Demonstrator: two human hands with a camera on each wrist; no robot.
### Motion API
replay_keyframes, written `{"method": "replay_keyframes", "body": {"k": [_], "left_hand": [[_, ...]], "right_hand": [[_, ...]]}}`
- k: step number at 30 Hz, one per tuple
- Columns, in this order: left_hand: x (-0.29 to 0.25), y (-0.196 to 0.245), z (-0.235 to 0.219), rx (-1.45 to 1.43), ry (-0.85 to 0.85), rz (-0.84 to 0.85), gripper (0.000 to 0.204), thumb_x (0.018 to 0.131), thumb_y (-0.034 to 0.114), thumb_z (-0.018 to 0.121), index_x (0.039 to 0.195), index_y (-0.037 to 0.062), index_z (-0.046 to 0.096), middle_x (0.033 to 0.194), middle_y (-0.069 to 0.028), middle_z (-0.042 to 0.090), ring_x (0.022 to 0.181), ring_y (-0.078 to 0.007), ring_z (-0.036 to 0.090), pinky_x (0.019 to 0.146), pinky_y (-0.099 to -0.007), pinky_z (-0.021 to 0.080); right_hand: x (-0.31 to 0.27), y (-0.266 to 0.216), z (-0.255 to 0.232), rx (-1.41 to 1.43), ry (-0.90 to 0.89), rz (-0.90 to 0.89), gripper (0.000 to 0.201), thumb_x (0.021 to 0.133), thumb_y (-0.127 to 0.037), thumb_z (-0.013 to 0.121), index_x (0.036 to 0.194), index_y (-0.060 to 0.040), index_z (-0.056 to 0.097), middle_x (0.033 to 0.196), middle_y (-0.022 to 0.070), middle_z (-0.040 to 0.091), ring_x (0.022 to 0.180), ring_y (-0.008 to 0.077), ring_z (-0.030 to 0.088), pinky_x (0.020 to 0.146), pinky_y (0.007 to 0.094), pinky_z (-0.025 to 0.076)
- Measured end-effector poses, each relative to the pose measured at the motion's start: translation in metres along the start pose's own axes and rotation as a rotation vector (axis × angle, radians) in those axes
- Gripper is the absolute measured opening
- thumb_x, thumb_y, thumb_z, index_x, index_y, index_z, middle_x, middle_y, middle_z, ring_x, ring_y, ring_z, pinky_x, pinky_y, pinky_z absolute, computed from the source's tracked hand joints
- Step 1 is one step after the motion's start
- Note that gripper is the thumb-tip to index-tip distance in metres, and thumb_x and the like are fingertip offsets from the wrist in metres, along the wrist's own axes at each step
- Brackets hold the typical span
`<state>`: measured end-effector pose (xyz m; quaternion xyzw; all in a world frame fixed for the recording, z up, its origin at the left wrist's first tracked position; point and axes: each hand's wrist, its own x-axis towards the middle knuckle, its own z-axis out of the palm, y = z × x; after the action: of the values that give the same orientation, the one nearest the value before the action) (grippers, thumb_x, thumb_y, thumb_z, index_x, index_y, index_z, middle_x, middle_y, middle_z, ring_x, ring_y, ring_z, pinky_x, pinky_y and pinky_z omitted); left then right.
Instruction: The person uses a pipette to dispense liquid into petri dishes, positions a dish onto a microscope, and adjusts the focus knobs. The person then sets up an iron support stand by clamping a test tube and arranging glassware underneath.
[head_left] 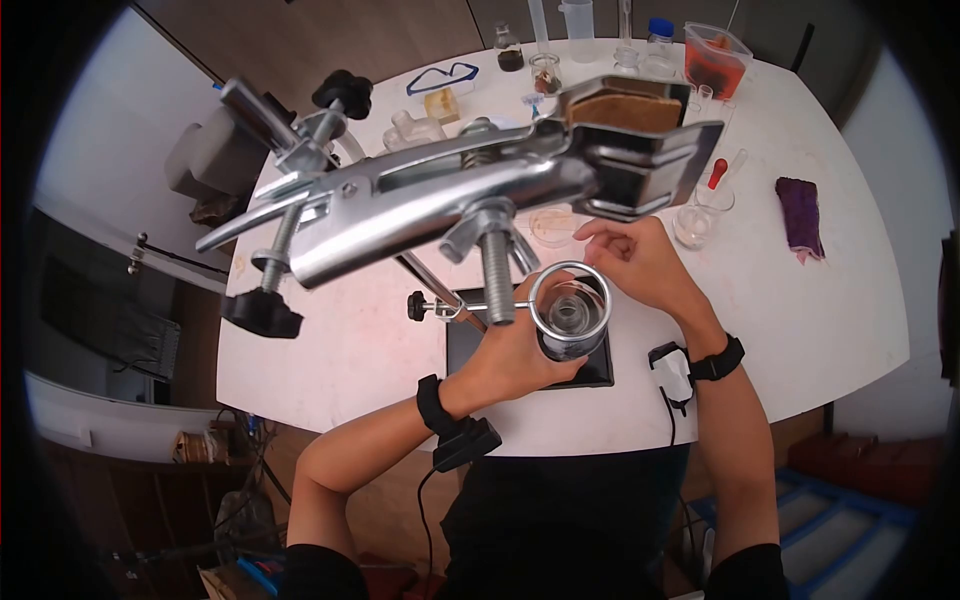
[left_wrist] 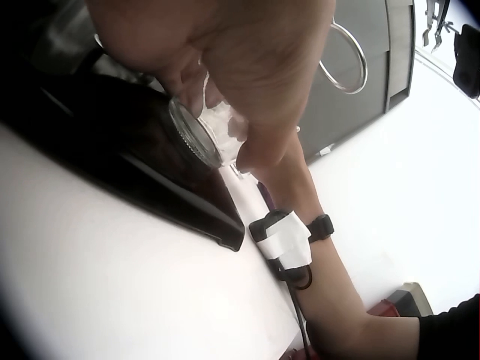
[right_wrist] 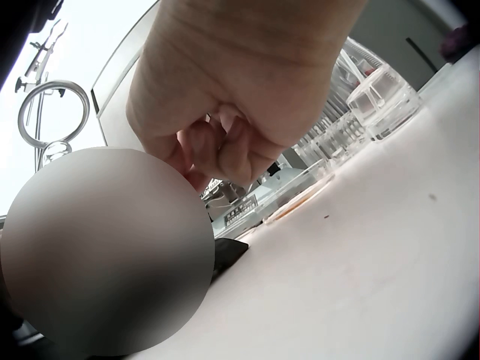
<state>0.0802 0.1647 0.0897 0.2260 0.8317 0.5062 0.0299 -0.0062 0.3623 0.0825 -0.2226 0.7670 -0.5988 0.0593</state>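
Observation:
My left hand [head_left: 520, 350] grips a clear glass vessel [head_left: 570, 318] low down, over the black stand base [head_left: 460, 345]. From above, the vessel shows through the metal support ring [head_left: 607, 300]. In the left wrist view its round ribbed-edged glass bottom [left_wrist: 193, 133] lies tilted close to the base, with fingers wrapped round its side. Just right of the ring, my right hand [head_left: 645, 265] hovers above the table with its fingers loosely bent and nothing visible in them. A grey blurred disc hides part of the right wrist view.
A large metal clamp [head_left: 430, 220] juts across the view above the hands. To the right are small glass dishes [head_left: 692, 227], a red-bulbed dropper [head_left: 718, 172] and a purple cloth [head_left: 800, 217]. Bottles and a tub of red liquid [head_left: 718, 65] stand along the far edge, near safety glasses [head_left: 442, 77].

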Motion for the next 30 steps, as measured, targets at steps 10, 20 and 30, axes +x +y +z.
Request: {"method": "replay_keyframes", "body": {"k": [10, 20, 30], "left_hand": [[-0.002, 0.010, -0.006, -0.002, -0.034, -0.014, 0.089, 0.062, 0.006, 0.083, 0.136, 0.0006, 0.033, 0.128, -0.0166, 0.049, 0.117, -0.0249, 0.054, 0.094, -0.0335, 0.047], [-0.050, 0.037, -0.022, 0.309, 0.112, 0.005, 0.095, 0.064, 0.005, 0.081, 0.143, -0.0022, 0.027, 0.137, -0.0207, 0.047, 0.125, -0.0301, 0.051, 0.102, -0.0353, 0.044], [-0.091, -0.020, -0.135, 0.216, 0.846, 0.090, 0.030, 0.079, -0.004, 0.068, 0.105, -0.0020, 0.054, 0.103, -0.0102, 0.059, 0.094, -0.0168, 0.059, 0.079, -0.0280, 0.050]], "right_hand": [[0.000, -0.002, 0.000, 0.002, 0.006, -0.012, 0.021, 0.081, 0.002, 0.059, 0.100, 0.0042, 0.066, 0.072, 0.0050, 0.065, 0.054, 0.0010, 0.047, 0.050, 0.0194, 0.038], [0.001, 0.002, -0.001, -0.012, 0.003, -0.020, 0.018, 0.083, 0.002, 0.060, 0.100, 0.0036, 0.066, 0.074, 0.0031, 0.064, 0.059, 0.0013, 0.051, 0.054, 0.0184, 0.040], [0.003, 0.006, 0.003, 0.067, 0.025, -0.045, 0.018, 0.082, 0.006, 0.058, 0.099, 0.0043, 0.065, 0.075, 0.0032, 0.063, 0.064, 0.0029, 0.054, 0.055, 0.0161, 0.041]]}}
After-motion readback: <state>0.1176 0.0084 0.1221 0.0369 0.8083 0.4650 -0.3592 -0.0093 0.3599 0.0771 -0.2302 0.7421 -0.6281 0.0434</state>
